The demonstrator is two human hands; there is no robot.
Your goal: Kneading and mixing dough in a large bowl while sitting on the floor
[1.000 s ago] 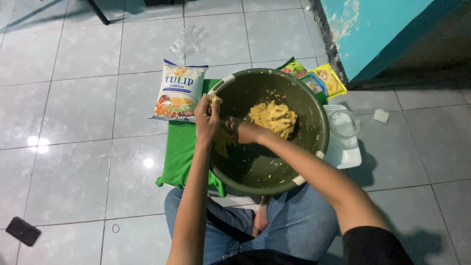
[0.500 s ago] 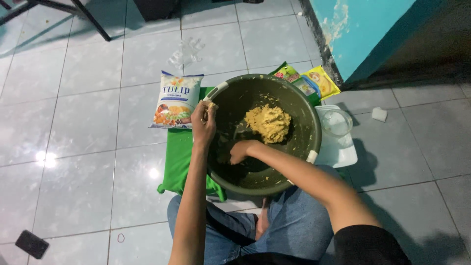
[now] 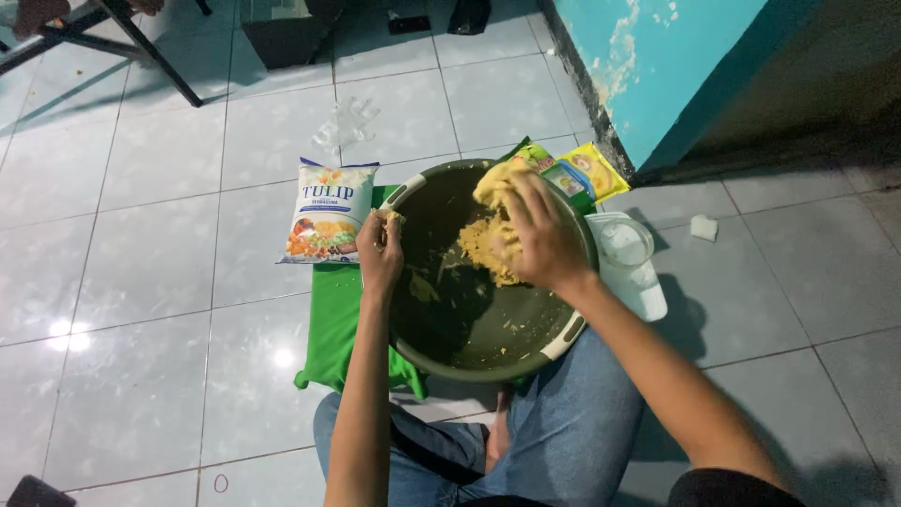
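A large olive-green bowl [image 3: 488, 333] with white handles rests on a green cloth [image 3: 338, 319] on the tiled floor, against my knees. My left hand [image 3: 380, 255] grips the bowl's left rim, bits of dough stuck to its fingers. A lump of yellow dough [image 3: 483, 239] lies in the far half of the bowl. My right hand [image 3: 540, 230] presses down on that dough with fingers spread, and more dough clings to the fingertips near the far rim.
A white flour bag [image 3: 328, 211] lies left of the bowl. Green and yellow packets [image 3: 577, 174] sit behind it. A clear cup on a white tray [image 3: 633, 268] stands to the right. A crumpled clear plastic [image 3: 343, 122], black table legs [image 3: 141, 47] and a turquoise wall [image 3: 657, 66] are farther off.
My right hand has moved from the bowl's near-left bottom up to the far side onto the dough lump. The left hand stays on the rim. The view has tilted slightly.
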